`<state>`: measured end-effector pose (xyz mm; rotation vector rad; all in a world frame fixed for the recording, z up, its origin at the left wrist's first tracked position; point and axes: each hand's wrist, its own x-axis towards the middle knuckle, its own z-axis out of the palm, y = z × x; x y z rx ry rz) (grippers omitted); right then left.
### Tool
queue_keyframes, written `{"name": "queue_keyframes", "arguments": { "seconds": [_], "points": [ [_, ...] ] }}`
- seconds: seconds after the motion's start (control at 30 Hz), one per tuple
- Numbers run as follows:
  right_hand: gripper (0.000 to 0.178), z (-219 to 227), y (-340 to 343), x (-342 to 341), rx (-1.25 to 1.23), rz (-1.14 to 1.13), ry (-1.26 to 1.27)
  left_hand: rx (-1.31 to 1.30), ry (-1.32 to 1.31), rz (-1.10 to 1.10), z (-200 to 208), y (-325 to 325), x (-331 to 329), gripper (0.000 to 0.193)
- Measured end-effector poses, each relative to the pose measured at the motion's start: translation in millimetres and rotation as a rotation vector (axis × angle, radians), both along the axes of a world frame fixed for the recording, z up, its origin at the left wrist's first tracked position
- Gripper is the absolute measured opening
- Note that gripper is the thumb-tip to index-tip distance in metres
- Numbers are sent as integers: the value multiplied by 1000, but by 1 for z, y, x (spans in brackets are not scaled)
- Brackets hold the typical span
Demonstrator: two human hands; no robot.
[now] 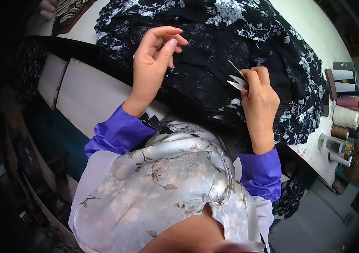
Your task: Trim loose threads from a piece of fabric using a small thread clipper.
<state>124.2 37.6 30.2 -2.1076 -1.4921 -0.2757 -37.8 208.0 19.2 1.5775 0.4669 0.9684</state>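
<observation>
Fabric [213, 46] lies on the table [310, 25]; thread spools [345, 97] apparently right.

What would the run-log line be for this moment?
left hand: pinching above black floral fabric | right hand: holding thread snips | thread spools: at right

A black fabric [213, 50] with a white floral print lies bunched and wrinkled across the white desk [90, 92]. Small metal thread snips [237, 80], blades parted, point up-left just over its dark middle.

Right hand [260, 95] grips thread snips [237, 80] over black floral fabric [213, 46].
</observation>
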Motion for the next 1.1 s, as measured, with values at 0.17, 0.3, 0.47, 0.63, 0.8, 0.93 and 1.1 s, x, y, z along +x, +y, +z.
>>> {"name": "queue_keyframes", "arguments": {
  "seconds": [0.17,0.3,0.47,0.63,0.8,0.93,1.1],
  "points": [
    [18,2,-2,7,162,30,290,-83,81,-214,5,-20,9,25],
    [14,12,-9,7,244,69,415,91,278,-426,6,-38,13,43],
    [10,27,-23,8,283,-14,393,-197,465,-691,27,-32,-20,42],
    [8,27,-38,14,271,-69,398,-235,386,-550,49,-9,-71,25],
    [10,22,-63,42,279,-112,142,-48,-94,-500,84,23,-106,23],
    [20,22,-88,58,259,-88,112,80,-522,-366,157,36,-114,25],
    [36,8,-115,67,116,-186,-44,373,-231,-212,134,8,-19,23]
  ]
}}
